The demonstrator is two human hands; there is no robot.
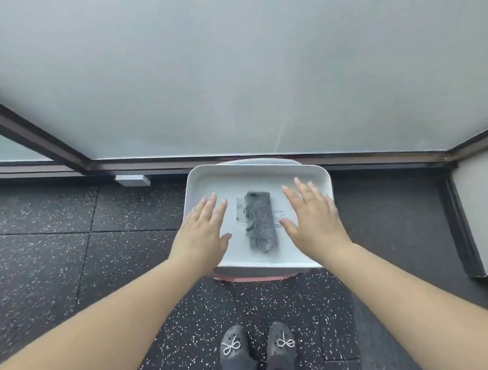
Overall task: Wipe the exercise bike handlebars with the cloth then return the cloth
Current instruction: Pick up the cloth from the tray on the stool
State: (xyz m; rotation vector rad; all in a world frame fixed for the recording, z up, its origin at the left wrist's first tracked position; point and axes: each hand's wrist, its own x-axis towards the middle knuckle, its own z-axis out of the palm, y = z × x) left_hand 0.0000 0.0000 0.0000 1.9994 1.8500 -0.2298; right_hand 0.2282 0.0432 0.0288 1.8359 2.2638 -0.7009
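A folded grey cloth (260, 221) lies in the middle of a white tray (253, 173) that rests on a low stool with a pink rim. My left hand (204, 231) hovers flat over the tray's left side, fingers spread, holding nothing. My right hand (311, 218) is spread the same way over the tray's right side, also holding nothing. The cloth lies between the two hands and neither touches it. No exercise bike or handlebars appear in view.
A frosted glass wall (232, 73) with a dark frame stands right behind the tray. The floor (73, 262) is dark speckled rubber tile. My feet (257, 345) in dark shoes stand just in front of the stool. A pale panel (482, 216) is at the right.
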